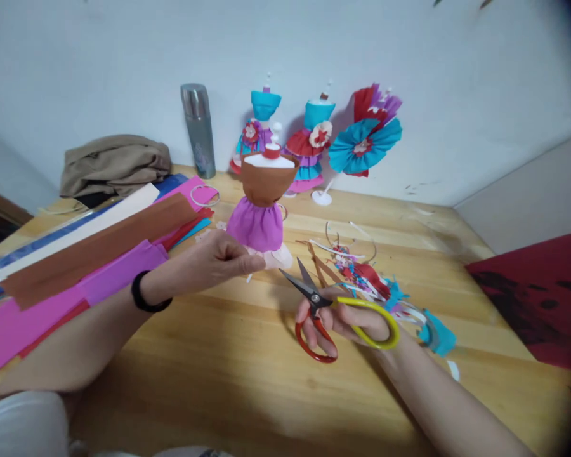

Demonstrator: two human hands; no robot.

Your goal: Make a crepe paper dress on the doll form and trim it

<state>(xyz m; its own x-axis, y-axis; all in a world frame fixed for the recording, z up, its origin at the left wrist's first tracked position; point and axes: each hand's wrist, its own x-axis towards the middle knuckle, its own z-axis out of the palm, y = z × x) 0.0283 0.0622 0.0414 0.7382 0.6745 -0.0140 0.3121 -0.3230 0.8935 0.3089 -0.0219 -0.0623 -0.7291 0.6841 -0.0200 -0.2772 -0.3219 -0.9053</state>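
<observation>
Across left of wooden table, paper sheets, brown cloth, flask near pale wall; left hand curled closed, contents hidden, before purple-skirted dress; right hand gripping scissors, blades parted; scraps beside, red board far right.

beyond the left fingers, a grey flask; farther left, a rumpled khaki cloth; well right of the right fingers, a dark-blotched red panel.
</observation>
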